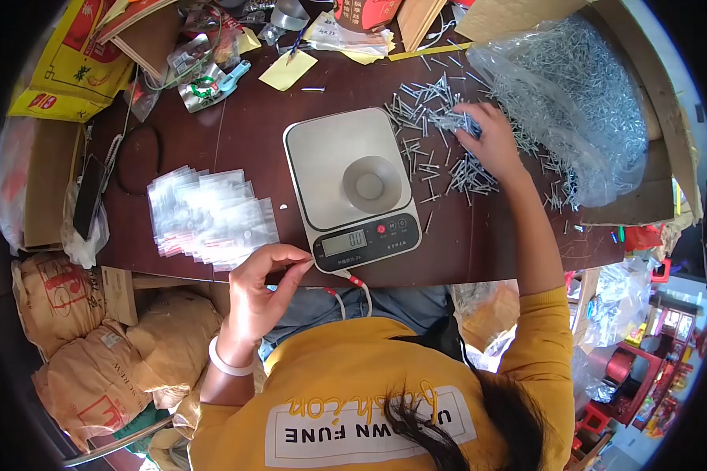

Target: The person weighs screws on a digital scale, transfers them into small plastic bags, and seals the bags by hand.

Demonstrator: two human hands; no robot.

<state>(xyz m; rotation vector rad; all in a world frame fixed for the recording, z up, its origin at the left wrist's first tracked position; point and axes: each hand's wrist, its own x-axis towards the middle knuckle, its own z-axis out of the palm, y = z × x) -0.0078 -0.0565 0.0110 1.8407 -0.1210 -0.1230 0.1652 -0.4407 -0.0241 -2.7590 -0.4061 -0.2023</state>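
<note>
My right hand (491,141) reaches into a loose pile of silver screws (471,174), its fingers curled round several of them. My left hand (265,286) is by the table's near edge, thumb and forefinger pinched together at the lower left corner of the digital scale (322,149). Whether anything small is between those fingertips cannot be made out. A round metal dish (368,185) sits on the scale's plate, and the display (355,240) appears to read 0.0. Left of the scale lies a stack of clear zip bags (212,216).
A large plastic bag of screws (581,102) lies in a cardboard box (675,78) at the right. Yellow notes (288,71), a light-blue tool (234,76) and a black phone-like object (90,188) lie around the table. Brown sacks (94,385) stand at lower left.
</note>
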